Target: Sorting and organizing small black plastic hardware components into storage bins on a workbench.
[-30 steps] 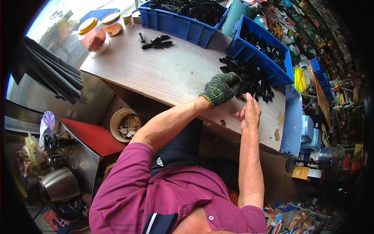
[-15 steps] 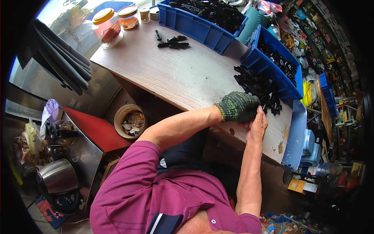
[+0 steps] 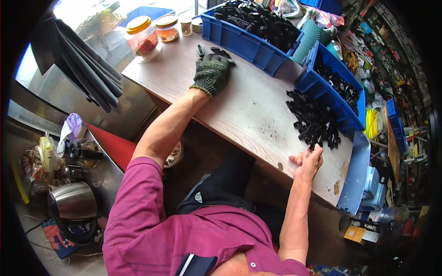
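Note:
My left hand (image 3: pixel 211 73), in a dark green knitted glove, reaches to the far left of the table. It covers part of a few small black plastic parts (image 3: pixel 221 52); its fingertips are hidden beneath the glove's back, so whether it grips one does not show. Beside it stands a small black-and-grey piece (image 3: pixel 200 50). Bare, my right hand (image 3: pixel 307 163) is at the front right edge of the table, fingers partly bent and thumb apart. Its forefinger is close to the near end of a heap of black plastic parts (image 3: pixel 313 117).
Two blue crates full of black parts, one at the back (image 3: pixel 248 43) and one at the right (image 3: pixel 329 85), border the wooden table (image 3: pixel 244 101). Lidded plastic jars (image 3: pixel 143 43) stand at the far left corner. A light-blue bin (image 3: pixel 357 175) adjoins the right end. A steel kettle (image 3: pixel 73 202) sits left.
My left hand has left my right hand and swung to the far left, over the small black parts. My right hand stays near the heap, its fingers now apart. The view has shifted slightly.

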The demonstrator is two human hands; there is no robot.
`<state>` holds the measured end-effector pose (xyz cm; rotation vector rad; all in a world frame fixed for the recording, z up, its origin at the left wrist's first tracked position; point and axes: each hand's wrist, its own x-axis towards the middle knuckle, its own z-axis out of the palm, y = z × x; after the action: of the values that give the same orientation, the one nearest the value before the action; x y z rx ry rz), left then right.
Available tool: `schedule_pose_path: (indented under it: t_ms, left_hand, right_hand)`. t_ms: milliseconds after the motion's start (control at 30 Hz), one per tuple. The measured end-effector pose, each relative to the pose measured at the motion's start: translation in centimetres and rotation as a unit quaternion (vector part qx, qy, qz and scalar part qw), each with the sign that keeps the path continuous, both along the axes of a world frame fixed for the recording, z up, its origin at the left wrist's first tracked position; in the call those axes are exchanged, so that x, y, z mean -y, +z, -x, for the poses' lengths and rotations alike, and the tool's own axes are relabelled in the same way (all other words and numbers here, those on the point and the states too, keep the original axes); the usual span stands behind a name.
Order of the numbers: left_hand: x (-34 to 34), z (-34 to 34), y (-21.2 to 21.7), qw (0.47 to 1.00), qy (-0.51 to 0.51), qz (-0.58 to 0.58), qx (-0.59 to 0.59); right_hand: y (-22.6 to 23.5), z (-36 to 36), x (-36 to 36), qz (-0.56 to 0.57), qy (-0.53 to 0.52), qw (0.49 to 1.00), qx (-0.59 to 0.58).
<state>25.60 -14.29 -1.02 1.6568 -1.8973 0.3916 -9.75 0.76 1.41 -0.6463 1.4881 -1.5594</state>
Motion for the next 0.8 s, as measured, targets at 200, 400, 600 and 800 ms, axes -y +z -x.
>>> schedule_pose_path:
  t_ms: [200,400,600,800]
  left_hand:
    - [-2.0,1.9,0.6,0.997,-0.066,0.001,0.031]
    - [-3.2,4.0,-0.3,0.997,-0.042,-0.055,0.02]
    - [-11.5,12.9,2.3,0.901,-0.284,-0.093,-0.315]
    - [-13.9,20.0,0.5,0.828,-0.378,-0.159,-0.381]
  right_hand:
    - [-0.6,0.6,-0.9,0.02,0.001,1.0,-0.015]
    - [-0.7,1.0,-1.4,0.022,0.007,1.0,0.004]
    - [-0.6,0.1,-0.5,0.02,-0.047,0.998,0.019]
    - [0.3,-0.3,-1.2,0.029,-0.007,1.0,0.005]
